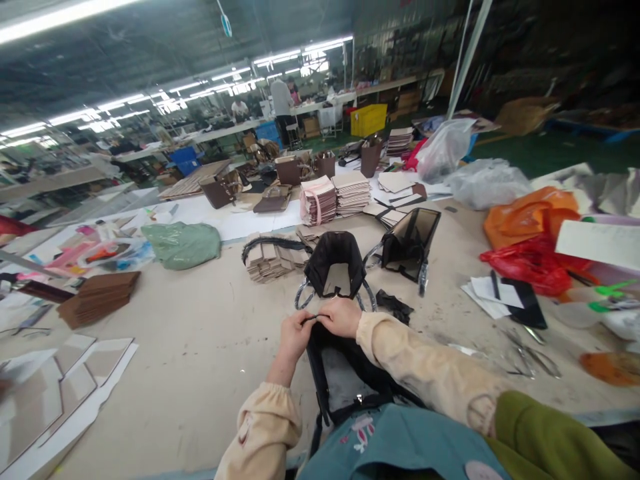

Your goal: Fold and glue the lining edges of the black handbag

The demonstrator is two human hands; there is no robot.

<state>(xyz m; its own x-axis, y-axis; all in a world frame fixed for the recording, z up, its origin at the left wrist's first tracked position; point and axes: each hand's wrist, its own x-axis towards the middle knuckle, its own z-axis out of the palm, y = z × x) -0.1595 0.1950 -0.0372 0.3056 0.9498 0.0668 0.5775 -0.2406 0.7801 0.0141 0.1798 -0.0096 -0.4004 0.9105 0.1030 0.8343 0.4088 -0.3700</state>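
Both my left hand [294, 337] and my right hand [341, 317] are closed, fingertips pinched close together on a thin black strip [311, 319]. It appears to be the far edge of a black bag [320, 373] that lies open against my apron; I cannot tell for certain. Just beyond my fingers stands another black bag [324, 263], its mouth facing me and a pale panel inside. A third black bag [410, 247] with a tan lining leans to its right. Crumpled black scraps [395, 305] lie by my right wrist.
Beige card pieces [273, 261] are piled left of the standing bag. Tied stacks of panels [320, 201] sit farther back. Left are a green plastic bag [183, 244] and brown panels [100, 297]; right, scissors [535, 353], a red bag [535, 263] and bottles [580, 312].
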